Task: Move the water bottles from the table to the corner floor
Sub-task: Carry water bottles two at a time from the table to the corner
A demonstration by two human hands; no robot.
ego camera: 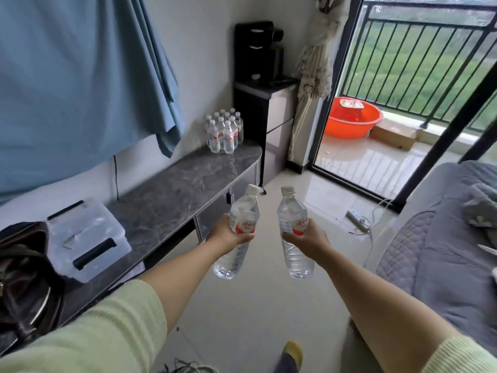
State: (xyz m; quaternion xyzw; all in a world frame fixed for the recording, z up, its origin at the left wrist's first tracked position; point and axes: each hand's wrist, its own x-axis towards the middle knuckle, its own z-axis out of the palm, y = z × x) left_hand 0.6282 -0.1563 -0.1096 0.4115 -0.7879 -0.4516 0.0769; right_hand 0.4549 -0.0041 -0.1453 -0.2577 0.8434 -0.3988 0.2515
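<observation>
You had one water bottle in each hand, both carried in the air over the floor between the desk and the bed. Your left hand had its grip wrapped around the labelled middle of the left bottle, which leaned cap-outward to the right. Your right hand gripped the right bottle at the same height on its label, nearly upright, cap up. The two bottles were close but apart.

Holding at the label was sound: these thin bottles would likely flex under a hard squeeze, so a firm, even hold was better than clenching. When you reached the corner, it would have paid to straighten the left bottle first and set each base flat before letting go, one at a time.

A shrink-wrapped pack of bottles stood at the far end of the desk, beside the black cabinet, so the job looked far from finished.

On the floor ahead, a power strip with loose white cables lay near the bed's edge, a likely trip point. A clear storage box and a dark bag sat on the near end of the desk. Beyond the open sliding door, an orange basin rested on the balcony.
</observation>
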